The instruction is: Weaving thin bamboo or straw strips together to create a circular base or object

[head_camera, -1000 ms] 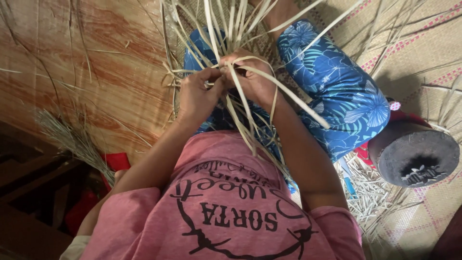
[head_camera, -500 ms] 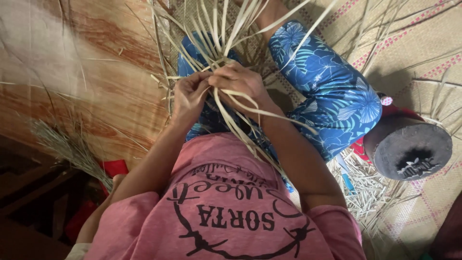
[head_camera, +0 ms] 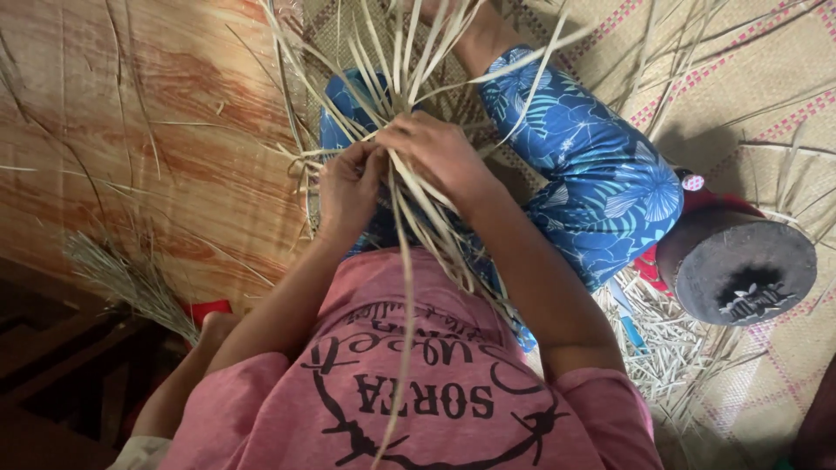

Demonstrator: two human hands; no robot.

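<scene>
Item: bundle of pale reed strips [head_camera: 409,187], now drawn nearer the lap than a second ago, fanning above blue floral trousers [head_camera: 592,174]; left hand [head_camera: 348,187] and right hand [head_camera: 440,152] both keep a clenched grip, plaiting continuing beside the dark round block [head_camera: 740,270].

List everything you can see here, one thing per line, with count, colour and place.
straw strips: many, pale tan, fanning up from the hands at top centre
woven mat: one, tan with pink lines, right side
round block: one, dark grey, on the mat at right
straw offcuts: a pile, pale, lower right
wooden floor: brown, left side
leggings: blue, leaf print, centre
shirt: pink, bottom
left hand: grip shut on strips
right hand: grip shut on strips
</scene>
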